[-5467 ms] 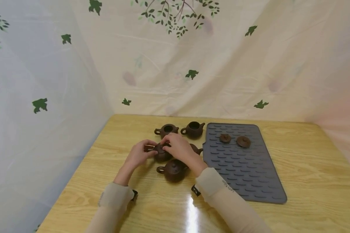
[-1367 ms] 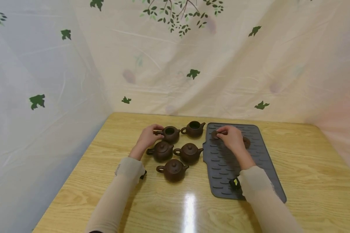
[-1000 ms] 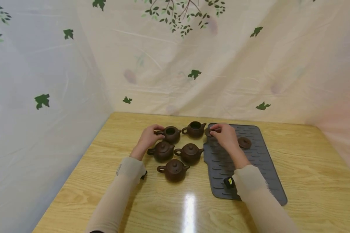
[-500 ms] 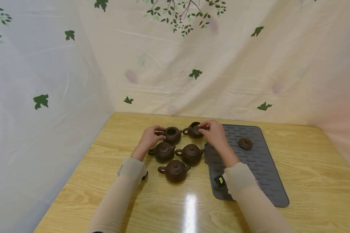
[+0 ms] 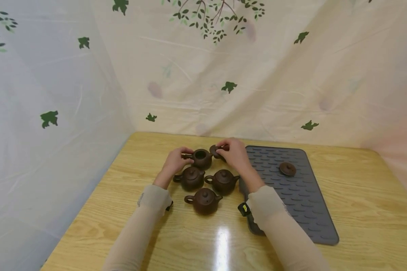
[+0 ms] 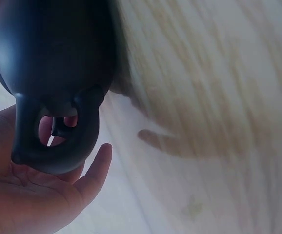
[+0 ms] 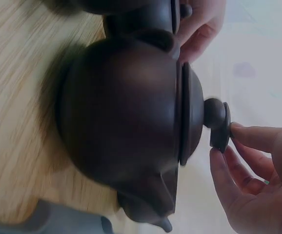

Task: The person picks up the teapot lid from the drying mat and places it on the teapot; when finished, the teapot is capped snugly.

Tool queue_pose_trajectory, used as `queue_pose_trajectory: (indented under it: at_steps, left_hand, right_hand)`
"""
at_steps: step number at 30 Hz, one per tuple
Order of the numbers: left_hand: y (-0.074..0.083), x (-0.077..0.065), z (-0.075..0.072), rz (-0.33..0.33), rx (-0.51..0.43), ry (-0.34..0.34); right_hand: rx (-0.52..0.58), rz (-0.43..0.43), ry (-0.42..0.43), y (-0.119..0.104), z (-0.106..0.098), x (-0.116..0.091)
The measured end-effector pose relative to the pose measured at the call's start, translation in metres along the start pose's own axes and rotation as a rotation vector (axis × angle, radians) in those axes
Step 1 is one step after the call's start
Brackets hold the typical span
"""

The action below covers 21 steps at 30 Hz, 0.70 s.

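At the back left stands an open-topped brown teapot (image 5: 202,159), its handle pinched between the thumb and fingers of my left hand (image 5: 175,162). My right hand (image 5: 236,155) pinches a small dark lid (image 5: 214,151), held up just right of that teapot's opening. In the right wrist view, the lid's edge (image 7: 221,132) shows between thumb and fingers. A second open teapot behind my right hand is hidden in the head view. Nearer me are three lidded teapots: one at left (image 5: 191,179), one at right (image 5: 224,182), one in front (image 5: 205,201).
To the right lies a grey ridged mat (image 5: 300,199), with another brown lid (image 5: 287,169) on it. The teapots stand close together on the wooden table (image 5: 122,180). A patterned curtain (image 5: 190,105) hangs behind the far edge.
My left hand has moved from the left lidded teapot to the open one's handle. My right hand has lifted a lid off the mat and carried it left, past the back right teapot.
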<state>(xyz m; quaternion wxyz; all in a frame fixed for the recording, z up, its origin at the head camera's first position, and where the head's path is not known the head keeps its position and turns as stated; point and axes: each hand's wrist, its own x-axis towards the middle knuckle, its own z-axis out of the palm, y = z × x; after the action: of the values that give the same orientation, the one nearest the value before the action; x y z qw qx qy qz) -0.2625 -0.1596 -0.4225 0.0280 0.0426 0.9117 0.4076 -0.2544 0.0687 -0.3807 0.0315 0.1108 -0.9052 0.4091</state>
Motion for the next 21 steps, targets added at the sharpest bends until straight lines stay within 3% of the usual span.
queue_pose_trajectory:
  at_steps: [21]
  left_hand:
    - [0.003,0.0,-0.001,-0.007,0.002,0.012]
  right_hand:
    - [0.027,0.01,-0.066,-0.014,0.033,0.013]
